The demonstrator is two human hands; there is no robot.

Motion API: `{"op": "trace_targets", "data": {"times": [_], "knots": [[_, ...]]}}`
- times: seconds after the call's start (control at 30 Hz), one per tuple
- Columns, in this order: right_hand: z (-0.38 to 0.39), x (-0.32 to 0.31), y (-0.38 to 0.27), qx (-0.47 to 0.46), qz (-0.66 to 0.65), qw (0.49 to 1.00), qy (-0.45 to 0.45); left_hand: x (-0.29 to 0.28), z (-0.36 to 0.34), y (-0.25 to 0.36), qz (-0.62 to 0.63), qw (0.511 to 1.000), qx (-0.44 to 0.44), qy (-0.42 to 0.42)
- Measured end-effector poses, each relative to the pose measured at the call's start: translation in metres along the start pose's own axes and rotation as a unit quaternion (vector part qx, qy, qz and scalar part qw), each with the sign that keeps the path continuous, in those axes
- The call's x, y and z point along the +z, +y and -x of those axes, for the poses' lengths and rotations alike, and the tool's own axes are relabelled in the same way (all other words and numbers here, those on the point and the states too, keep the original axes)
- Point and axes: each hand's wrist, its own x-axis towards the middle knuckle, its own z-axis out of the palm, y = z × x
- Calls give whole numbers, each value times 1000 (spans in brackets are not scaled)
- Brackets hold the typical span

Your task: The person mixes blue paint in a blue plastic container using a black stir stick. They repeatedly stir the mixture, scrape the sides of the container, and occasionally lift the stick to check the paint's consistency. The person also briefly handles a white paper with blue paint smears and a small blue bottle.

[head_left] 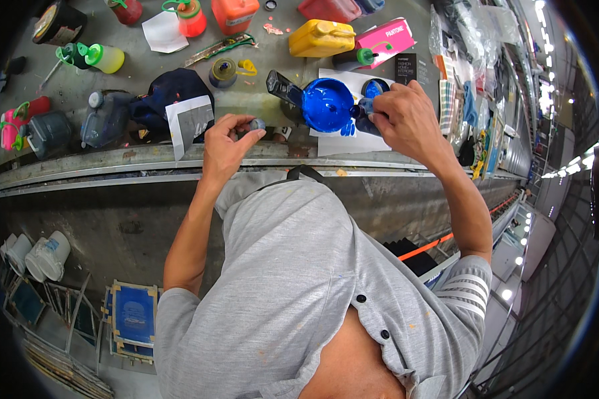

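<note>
A round tub of bright blue ink stands on the table in front of me, and a dark-handled tool leans at its left rim. My right hand is closed around a small, dark, blue-stained bottle at the tub's right edge; its fingers partly cover the bottle. To the left, near the table's front edge, my left hand pinches a small grey-blue cap between thumb and fingers. Under the tub lies white paper with blue smears.
Behind the tub stand a yellow jug, a pink box and a dark green-capped bottle. A squat yellow-nozzled bottle sits farther left. Dark cloth and a grey canister lie left of my left hand. Colour swatches are at right.
</note>
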Motion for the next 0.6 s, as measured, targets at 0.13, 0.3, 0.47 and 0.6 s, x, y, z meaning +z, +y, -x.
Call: {"op": "trace_targets", "data": {"times": [0.13,0.3,0.47,0.6], "knots": [[-1,0,0,-5,2,1000,3,0,0,0,-1,1000,2,1],[-2,3,1,-7,1,1000,5,0,-1,-2,2,1000,7,0],[-4,4,0,-9,8,1000,11,0,0,-5,-2,1000,8,-1],[-4,3,-1,0,5,1000,-9,0,0,-4,-2,1000,4,-1]]}}
